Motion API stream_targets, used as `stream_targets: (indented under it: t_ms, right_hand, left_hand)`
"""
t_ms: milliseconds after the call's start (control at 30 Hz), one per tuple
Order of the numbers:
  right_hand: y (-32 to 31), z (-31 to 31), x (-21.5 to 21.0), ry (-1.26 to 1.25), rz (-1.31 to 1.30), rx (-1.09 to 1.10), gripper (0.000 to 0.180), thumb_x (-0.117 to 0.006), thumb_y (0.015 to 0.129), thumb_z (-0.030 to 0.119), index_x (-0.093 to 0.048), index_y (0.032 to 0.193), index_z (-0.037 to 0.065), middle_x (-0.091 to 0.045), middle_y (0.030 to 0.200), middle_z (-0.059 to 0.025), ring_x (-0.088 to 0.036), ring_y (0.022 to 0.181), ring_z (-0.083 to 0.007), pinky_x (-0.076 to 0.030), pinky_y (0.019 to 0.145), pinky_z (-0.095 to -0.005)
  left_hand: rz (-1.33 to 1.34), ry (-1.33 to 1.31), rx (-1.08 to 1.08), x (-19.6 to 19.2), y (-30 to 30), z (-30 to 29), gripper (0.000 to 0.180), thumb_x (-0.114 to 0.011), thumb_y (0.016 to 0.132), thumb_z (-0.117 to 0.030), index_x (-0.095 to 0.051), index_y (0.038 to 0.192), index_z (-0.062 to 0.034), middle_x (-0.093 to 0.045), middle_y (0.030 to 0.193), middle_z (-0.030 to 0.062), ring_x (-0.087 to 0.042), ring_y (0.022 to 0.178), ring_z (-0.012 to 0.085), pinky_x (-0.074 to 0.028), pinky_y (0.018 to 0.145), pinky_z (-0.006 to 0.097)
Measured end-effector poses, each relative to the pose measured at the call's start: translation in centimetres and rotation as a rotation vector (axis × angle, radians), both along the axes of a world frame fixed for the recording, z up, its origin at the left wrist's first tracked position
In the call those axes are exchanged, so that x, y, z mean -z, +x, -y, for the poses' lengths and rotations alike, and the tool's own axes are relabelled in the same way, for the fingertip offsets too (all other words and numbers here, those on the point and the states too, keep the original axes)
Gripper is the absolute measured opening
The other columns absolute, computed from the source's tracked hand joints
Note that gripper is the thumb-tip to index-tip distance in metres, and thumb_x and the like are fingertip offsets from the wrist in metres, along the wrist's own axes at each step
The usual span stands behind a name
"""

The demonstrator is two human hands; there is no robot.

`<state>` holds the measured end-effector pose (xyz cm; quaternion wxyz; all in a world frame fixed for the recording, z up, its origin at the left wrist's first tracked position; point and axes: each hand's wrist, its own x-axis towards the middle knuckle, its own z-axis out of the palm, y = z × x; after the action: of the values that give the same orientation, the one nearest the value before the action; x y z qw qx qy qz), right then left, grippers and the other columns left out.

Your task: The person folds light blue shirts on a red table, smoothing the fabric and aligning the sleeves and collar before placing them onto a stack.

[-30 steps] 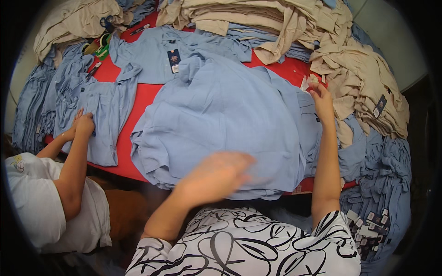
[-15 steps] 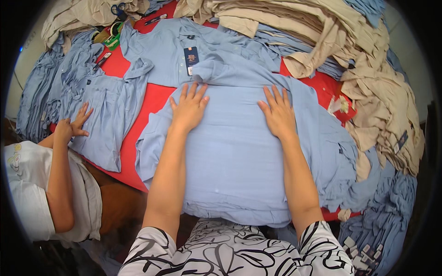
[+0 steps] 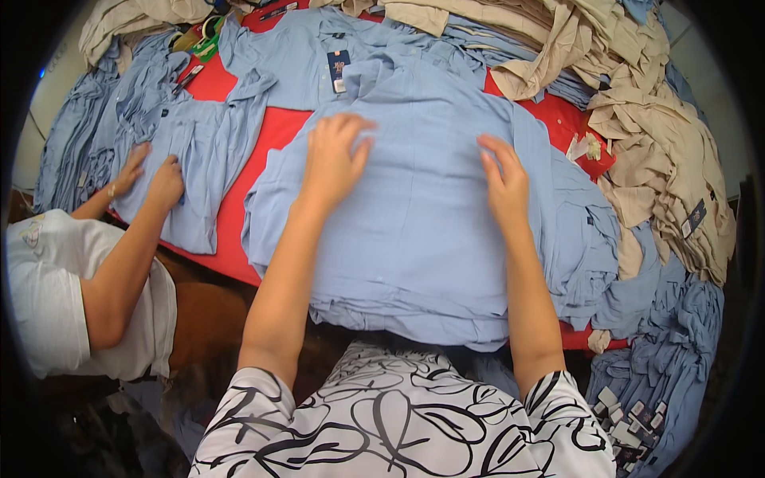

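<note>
A light-blue shirt (image 3: 406,215) lies spread on top of a stack of like garments in front of me. Over its upper left part is my left hand (image 3: 335,163), slightly blurred, fingers bent and thumb apart, with nothing seen in it. My right hand (image 3: 506,179) is by the shirt's right side, its thumb apart from the half-curled fingers, also holding nothing. Whether either hand touches the cloth is hard to tell. Just beyond the shirt's bunched far end, a dark hang tag (image 3: 339,70) lies on another blue shirt (image 3: 279,60).
At left, a co-worker's hands (image 3: 165,185) work on a blue garment (image 3: 199,131). Beige garments (image 3: 661,151) are heaped along the right and far side. Tape rolls (image 3: 207,44) rest on the red table cover (image 3: 215,84). Tagged blue garments (image 3: 677,358) hang at lower right.
My hands have risen from lying flat, fingers spread, to bent fingers. The shirt's far end now spreads farther away and its smooth folded edge is gone. The co-worker's hands have shifted on their garment.
</note>
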<state>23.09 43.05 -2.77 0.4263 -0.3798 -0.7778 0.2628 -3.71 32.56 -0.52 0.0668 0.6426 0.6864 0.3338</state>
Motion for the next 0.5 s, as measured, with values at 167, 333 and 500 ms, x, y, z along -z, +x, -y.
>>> stream_targets:
  t_ms: [167, 333, 500]
  right_hand:
    - [4.2, 16.0, -3.9, -0.970, 0.032, -0.587, 0.027, -0.057, 0.097, 0.020, -0.066, 0.106, -0.003, -0.068, 0.099, -0.0083, -0.063, 0.096, -0.0158, -0.047, 0.090, -0.0300]
    - [-0.6, 22.1, -2.3, -0.349, -0.078, -0.476, 0.041, -0.055, 0.096, 0.023, -0.054, 0.130, -0.001, -0.055, 0.129, -0.0208, -0.053, 0.119, -0.0355, -0.040, 0.102, -0.0361]
    - [-0.7, 18.5, -3.0, -0.583, 0.619, -0.177, 0.063, -0.051, 0.097, 0.033, -0.032, 0.144, -0.006, -0.031, 0.150, -0.0271, -0.028, 0.141, -0.0388, -0.023, 0.115, -0.0402]
  left_hand:
    - [-0.173, -0.267, 0.515, -0.6, 5.1, 11.7, 0.024, -0.070, 0.076, -0.010, -0.066, 0.098, -0.0046, -0.063, 0.095, 0.0110, -0.060, 0.092, 0.0295, -0.047, 0.082, 0.039]
    - [0.280, -0.148, 0.495, -5.2, 4.8, 9.1, 0.024, -0.070, 0.078, -0.009, -0.067, 0.101, -0.0048, -0.062, 0.083, 0.0075, -0.057, 0.072, 0.0204, -0.047, 0.067, 0.031]
    - [0.860, 0.268, 0.305, -18.1, 0.8, 11.9, 0.031, -0.060, 0.088, -0.013, -0.060, 0.117, -0.0032, -0.062, 0.095, 0.0113, -0.057, 0.080, 0.0191, -0.047, 0.074, 0.034]
